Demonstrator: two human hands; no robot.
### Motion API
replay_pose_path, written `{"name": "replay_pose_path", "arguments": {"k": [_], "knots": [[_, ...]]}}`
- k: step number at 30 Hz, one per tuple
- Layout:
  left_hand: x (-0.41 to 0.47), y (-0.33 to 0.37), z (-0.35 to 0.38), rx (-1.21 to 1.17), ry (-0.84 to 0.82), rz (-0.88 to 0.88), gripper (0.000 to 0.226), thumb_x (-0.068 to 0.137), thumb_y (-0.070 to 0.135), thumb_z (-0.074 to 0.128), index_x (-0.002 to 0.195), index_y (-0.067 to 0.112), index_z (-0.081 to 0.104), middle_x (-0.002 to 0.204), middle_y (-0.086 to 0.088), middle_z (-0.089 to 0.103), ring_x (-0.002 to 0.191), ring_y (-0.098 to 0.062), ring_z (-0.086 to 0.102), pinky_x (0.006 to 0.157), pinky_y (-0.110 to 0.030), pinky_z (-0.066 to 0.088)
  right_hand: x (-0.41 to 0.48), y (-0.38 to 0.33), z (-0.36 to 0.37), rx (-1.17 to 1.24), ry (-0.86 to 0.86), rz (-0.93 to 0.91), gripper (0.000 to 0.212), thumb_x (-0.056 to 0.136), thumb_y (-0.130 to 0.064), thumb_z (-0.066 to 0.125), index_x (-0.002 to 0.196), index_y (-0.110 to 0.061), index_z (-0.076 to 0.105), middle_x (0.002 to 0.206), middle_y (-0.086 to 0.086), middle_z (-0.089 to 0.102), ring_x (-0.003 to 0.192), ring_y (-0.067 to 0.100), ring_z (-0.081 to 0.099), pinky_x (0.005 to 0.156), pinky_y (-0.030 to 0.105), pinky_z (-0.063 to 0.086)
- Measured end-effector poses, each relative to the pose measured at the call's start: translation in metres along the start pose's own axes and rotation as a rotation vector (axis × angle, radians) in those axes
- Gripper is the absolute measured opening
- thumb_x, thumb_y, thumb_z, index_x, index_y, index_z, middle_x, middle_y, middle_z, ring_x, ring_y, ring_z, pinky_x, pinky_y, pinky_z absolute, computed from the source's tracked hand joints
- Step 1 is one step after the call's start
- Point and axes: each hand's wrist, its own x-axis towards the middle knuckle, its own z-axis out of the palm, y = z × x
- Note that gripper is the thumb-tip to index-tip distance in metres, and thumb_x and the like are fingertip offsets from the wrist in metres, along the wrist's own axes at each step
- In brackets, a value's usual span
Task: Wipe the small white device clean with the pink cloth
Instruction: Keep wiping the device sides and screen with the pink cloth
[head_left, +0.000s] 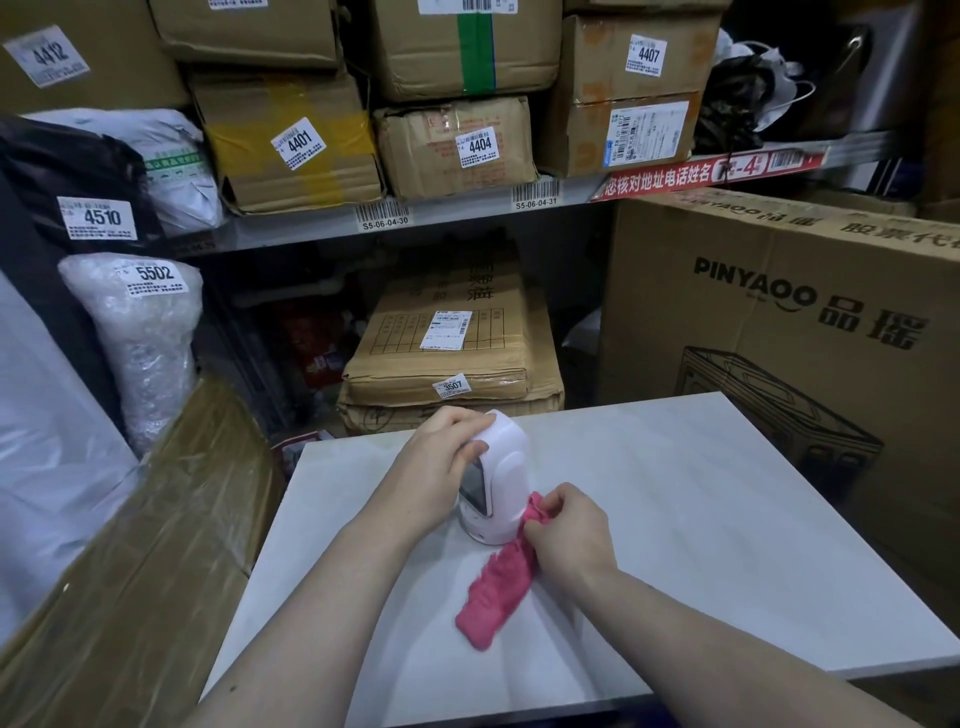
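The small white device (503, 478) stands upright near the middle of the white table (701, 519), its grey screen turned to the left. My left hand (441, 457) grips its top and left side, thumb on the upper front. My right hand (569, 525) pinches the upper end of the pink cloth (498, 587) and holds it against the lower right side of the device. The cloth's loose end trails down onto the table towards me.
A large PINYAOO cardboard box (810, 332) stands right behind the table on the right. Shelves with labelled cartons (457, 145) fill the back. A taped brown box (156, 545) and wrapped parcels (140, 338) crowd the left side.
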Motion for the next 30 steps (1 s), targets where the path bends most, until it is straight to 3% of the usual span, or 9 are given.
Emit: {"name": "replay_pose_path", "arguments": {"k": [4,8,10,13,17,21,24,27,30], "knots": [[0.001,0.001,0.002,-0.012,0.022,0.003,0.033,0.099,0.007,0.054,0.129,0.017,0.064,0.113,0.028,0.051,0.103,0.018,0.05,0.091,-0.003,0.034,-0.001,0.003,0.002,-0.034,-0.034,-0.013,0.005,0.086,-0.009,0.061,0.086,-0.006,0.057,0.078,-0.002,0.061,0.066,0.011,0.054,0.05,0.017,0.036],[0.001,0.004,0.004,0.035,0.035,-0.006,0.032,0.098,0.013,0.056,0.128,0.02,0.064,0.113,0.02,0.054,0.115,-0.003,0.05,0.1,-0.02,0.039,-0.006,0.002,0.007,0.04,-0.062,0.002,0.015,0.08,-0.007,0.065,0.082,-0.013,0.051,0.085,-0.005,0.062,0.07,0.006,0.056,0.052,0.016,0.037],[0.0,0.006,0.004,0.07,0.031,-0.015,0.031,0.098,0.016,0.056,0.128,0.021,0.064,0.111,0.021,0.053,0.116,-0.006,0.048,0.1,-0.021,0.038,-0.006,0.001,0.009,0.045,-0.062,0.01,0.015,0.08,-0.006,0.064,0.083,-0.013,0.05,0.086,-0.004,0.062,0.071,0.007,0.056,0.053,0.019,0.037],[-0.001,0.012,0.004,0.161,0.043,-0.02,0.031,0.098,0.023,0.057,0.128,0.018,0.064,0.111,0.011,0.056,0.112,-0.01,0.045,0.093,-0.017,0.034,0.005,0.003,0.008,0.057,-0.065,-0.003,0.014,0.082,-0.005,0.062,0.081,-0.012,0.051,0.086,-0.006,0.064,0.08,0.011,0.061,0.057,0.018,0.04],[-0.002,0.018,0.008,0.323,0.095,-0.049,0.037,0.096,0.037,0.055,0.12,0.012,0.067,0.101,-0.001,0.054,0.101,-0.021,0.05,0.087,-0.034,0.046,0.028,0.002,0.002,0.041,-0.162,-0.062,0.024,0.085,0.001,0.063,0.075,-0.017,0.049,0.086,-0.005,0.066,0.094,0.011,0.066,0.069,0.018,0.047],[-0.004,0.026,0.015,0.506,0.194,-0.045,0.043,0.088,0.045,0.051,0.094,0.007,0.07,0.08,-0.007,0.054,0.072,-0.029,0.056,0.061,-0.043,0.053,0.043,-0.002,-0.004,-0.046,-0.281,-0.195,0.03,0.082,0.008,0.059,0.074,-0.017,0.046,0.092,-0.002,0.067,0.069,-0.007,0.06,0.064,0.011,0.043],[-0.004,0.026,0.017,0.533,0.219,-0.047,0.04,0.086,0.043,0.055,0.09,0.007,0.07,0.079,-0.007,0.053,0.07,-0.03,0.056,0.06,-0.042,0.053,0.049,-0.002,-0.007,-0.152,-0.287,-0.28,0.03,0.081,0.008,0.058,0.074,-0.02,0.047,0.084,0.0,0.065,0.069,0.009,0.057,0.064,0.013,0.041],[-0.004,0.024,0.015,0.529,0.229,-0.056,0.042,0.087,0.046,0.052,0.094,0.009,0.069,0.083,-0.006,0.054,0.075,-0.029,0.057,0.064,-0.043,0.053,0.05,-0.005,-0.019,-0.269,-0.216,-0.352,0.024,0.083,0.007,0.057,0.083,-0.017,0.056,0.077,-0.009,0.057,0.073,0.014,0.054,0.06,0.012,0.04],[-0.006,0.026,0.013,0.502,0.197,-0.073,0.045,0.09,0.052,0.044,0.103,0.014,0.066,0.093,-0.002,0.055,0.086,-0.026,0.056,0.074,-0.041,0.051,0.05,-0.009,-0.031,-0.382,-0.146,-0.434,0.024,0.082,0.004,0.056,0.087,-0.019,0.06,0.082,-0.01,0.057,0.08,0.016,0.057,0.07,0.026,0.046]]}}
